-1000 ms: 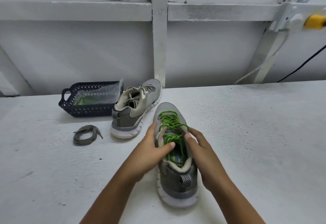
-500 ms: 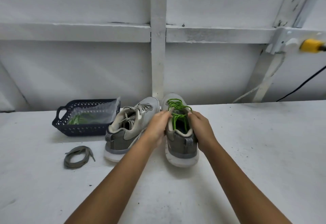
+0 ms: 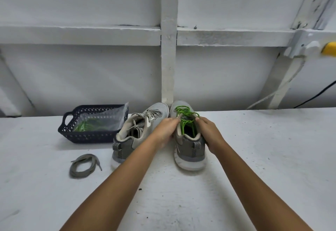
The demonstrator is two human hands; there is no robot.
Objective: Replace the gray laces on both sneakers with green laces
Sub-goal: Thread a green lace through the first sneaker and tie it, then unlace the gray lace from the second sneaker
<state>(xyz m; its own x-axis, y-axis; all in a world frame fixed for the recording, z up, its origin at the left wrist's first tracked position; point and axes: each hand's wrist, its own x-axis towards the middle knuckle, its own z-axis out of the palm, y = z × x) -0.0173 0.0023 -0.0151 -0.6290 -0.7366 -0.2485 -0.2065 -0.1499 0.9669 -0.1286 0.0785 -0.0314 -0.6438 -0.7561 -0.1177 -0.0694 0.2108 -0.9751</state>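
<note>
gripped from both sides at the collar: green-laced sneaker (image 3: 189, 149), left hand (image 3: 166, 130) curled on one flank, right hand (image 3: 209, 132) on the other, fingertips up by the green laces (image 3: 185, 116). cannot tell whether pinching lace or only the upper. standing on the table (image 3: 254, 158), toe away, between the two grips. just left of the left hand: second sneaker (image 3: 134, 134), gray laces (image 3: 151, 112) in. further left: loose gray lace (image 3: 83, 165), basket (image 3: 87, 138) with bagged green lace (image 3: 96, 123). judged: first shoe about done. next: let go, reach left, unthread the second sneaker.
</note>
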